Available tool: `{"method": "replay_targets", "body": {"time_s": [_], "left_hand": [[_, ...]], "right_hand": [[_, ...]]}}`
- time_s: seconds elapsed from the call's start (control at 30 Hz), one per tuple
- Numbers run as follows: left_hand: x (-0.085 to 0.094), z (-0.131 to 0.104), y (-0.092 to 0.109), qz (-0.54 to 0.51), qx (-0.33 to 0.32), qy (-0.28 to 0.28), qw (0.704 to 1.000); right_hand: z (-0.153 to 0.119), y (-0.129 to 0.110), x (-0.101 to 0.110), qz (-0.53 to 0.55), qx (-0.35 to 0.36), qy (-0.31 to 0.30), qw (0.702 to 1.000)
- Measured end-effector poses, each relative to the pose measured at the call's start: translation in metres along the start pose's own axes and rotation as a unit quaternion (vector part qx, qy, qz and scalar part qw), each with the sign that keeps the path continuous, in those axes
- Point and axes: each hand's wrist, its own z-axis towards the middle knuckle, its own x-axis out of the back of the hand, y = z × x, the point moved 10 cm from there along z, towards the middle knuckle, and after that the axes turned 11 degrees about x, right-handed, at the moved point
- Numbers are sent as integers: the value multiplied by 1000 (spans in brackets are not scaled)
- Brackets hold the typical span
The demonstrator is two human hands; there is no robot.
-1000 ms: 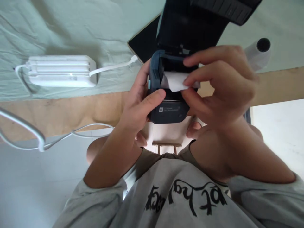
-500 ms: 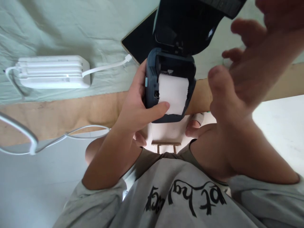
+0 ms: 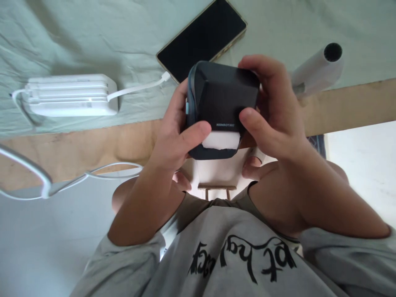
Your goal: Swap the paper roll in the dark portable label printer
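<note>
A small dark label printer (image 3: 222, 99) is held between both hands above the table's front edge. Its lid is down, and a strip of white label paper (image 3: 220, 141) sticks out of the slot at its near side. My left hand (image 3: 176, 132) grips the printer's left side, thumb resting across the front beside the paper. My right hand (image 3: 274, 111) wraps the right side and top, thumb pressing on the lid near the printed brand name.
A black phone (image 3: 201, 39) lies face up on the pale green cloth (image 3: 93, 37). A white power bank (image 3: 69, 95) with a white cable sits at the left. A white paper roll (image 3: 318, 68) lies at the right. White cables (image 3: 46, 183) hang off the wooden table edge (image 3: 77, 144).
The printer's lid was open with the paper roll showing; it is down now. My right hand moved away from the paper, then came back onto the lid and right side.
</note>
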Motion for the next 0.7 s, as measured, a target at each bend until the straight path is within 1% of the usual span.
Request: {"method": "replay_targets", "body": {"time_s": [0.07,0.13,0.2,0.27,0.4,0.43,0.57,0.63,0.7], "left_hand": [[-3,0,1,-13,23,25,999],[-7,-1,4,-31,49,59,997],[-7,-3,7,-42,62,92,993],[-7,-3,9,-47,55,97,993],[-5,1,5,-66,40,60,995],[-5,1,5,-69,39,60,995],[-4,-2,5,-65,64,105,990],[-6,-2,6,-47,76,113,990],[-7,-1,7,-55,83,107,989]], "right_hand": [[1,2,-6,32,-5,-16,999],[1,3,-8,63,-22,-21,998],[1,2,-9,86,-36,-30,995],[1,-1,-10,93,-40,-42,994],[1,-4,-8,70,-33,-49,996],[2,-4,-8,64,-29,-48,996],[2,1,-10,48,-9,-48,998],[1,1,-10,34,7,-46,998],[-1,2,-10,41,13,-37,998]]}}
